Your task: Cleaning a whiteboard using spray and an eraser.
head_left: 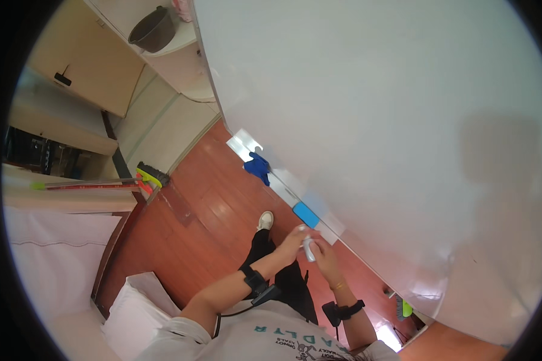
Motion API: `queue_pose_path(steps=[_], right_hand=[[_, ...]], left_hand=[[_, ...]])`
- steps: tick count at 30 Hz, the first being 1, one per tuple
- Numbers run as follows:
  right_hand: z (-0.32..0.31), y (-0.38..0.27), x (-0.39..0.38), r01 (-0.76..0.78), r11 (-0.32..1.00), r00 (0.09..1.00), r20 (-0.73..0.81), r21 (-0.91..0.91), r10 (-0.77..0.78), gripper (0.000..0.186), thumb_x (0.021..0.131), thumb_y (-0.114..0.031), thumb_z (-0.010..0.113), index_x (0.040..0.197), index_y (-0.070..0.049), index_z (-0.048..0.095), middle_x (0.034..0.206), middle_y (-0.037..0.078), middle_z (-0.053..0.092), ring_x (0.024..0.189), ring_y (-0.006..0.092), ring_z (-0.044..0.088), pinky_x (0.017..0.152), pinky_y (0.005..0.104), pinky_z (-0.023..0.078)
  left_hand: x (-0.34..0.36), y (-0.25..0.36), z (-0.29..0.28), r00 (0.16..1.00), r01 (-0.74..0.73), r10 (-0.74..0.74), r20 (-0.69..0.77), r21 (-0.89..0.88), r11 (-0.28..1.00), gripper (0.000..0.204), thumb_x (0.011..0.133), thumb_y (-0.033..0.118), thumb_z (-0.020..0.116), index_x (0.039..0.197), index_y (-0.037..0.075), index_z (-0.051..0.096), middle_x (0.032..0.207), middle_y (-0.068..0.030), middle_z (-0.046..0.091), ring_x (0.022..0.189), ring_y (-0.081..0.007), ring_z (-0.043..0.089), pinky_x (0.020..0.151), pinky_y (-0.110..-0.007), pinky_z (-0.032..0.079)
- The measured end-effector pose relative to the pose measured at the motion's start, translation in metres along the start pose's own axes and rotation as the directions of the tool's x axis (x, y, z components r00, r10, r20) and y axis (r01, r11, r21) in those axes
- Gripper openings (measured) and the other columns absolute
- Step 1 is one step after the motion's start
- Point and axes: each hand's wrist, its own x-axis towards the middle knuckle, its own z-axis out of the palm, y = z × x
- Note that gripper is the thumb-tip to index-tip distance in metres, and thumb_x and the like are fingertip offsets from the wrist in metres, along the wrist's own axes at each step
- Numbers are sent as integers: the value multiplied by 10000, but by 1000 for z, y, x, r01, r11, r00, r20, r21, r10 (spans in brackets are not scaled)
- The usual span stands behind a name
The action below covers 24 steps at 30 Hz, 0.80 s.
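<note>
Both my hands meet in front of me just below the whiteboard (373, 108) tray. My right hand (324, 256) grips a small white marker-like object (309, 249). My left hand (293, 239) closes its fingers on the upper end of that same object, at its cap. A blue eraser block (305, 214) lies on the tray just above my hands. Farther along the tray a blue cloth (258, 166) hangs. Black bands sit on both wrists.
Red-brown wooden floor (193, 228) lies below, with my shoe (265, 220) on it. A broom with a yellow-green head (147, 176) leans at the left near a bed with white bedding (54, 259). A dark bucket (153, 29) stands on a shelf at top left.
</note>
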Motion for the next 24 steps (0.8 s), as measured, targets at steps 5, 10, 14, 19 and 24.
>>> queue_pose_path(steps=[5,10,14,19,24], right_hand=[[33,61,38,-50,973,994,-104,-224,27,316,775,-257,572,970,-11,535,868,133,569,812,247,545,721,334,429],[61,97,76,-5,734,988,-114,-680,-100,384,679,-198,630,1006,-39,505,958,138,513,902,310,486,750,394,411],[72,115,104,-57,637,976,-178,-769,-128,446,657,-174,637,1045,-33,467,1085,125,449,978,293,440,789,404,384],[92,113,120,-151,599,972,-229,-786,-56,473,644,-190,652,1044,-33,456,1084,111,446,974,276,441,778,398,371],[100,111,123,-276,457,930,-355,-845,-93,533,626,-230,676,1067,-46,439,1024,100,472,939,252,457,749,387,335]], left_hand=[[46,6,-109,861,114,-230,-454,-269,956,114,848,173,458,958,172,430,920,-23,533,826,-157,514,747,-415,408],[111,21,-158,863,116,-202,-462,-208,971,156,841,167,470,993,171,436,884,-25,509,819,-171,502,732,-446,398],[141,33,-139,860,151,-120,-497,22,988,307,825,189,493,1105,105,401,1015,-64,468,888,-200,480,762,-470,397],[137,46,-132,860,130,-107,-500,12,991,518,819,152,480,1283,62,271,1195,-75,388,1079,-226,411,859,-461,381],[128,43,-132,874,198,-164,-458,27,980,479,821,157,478,1260,79,303,1186,-61,400,1087,-215,411,857,-431,386]])
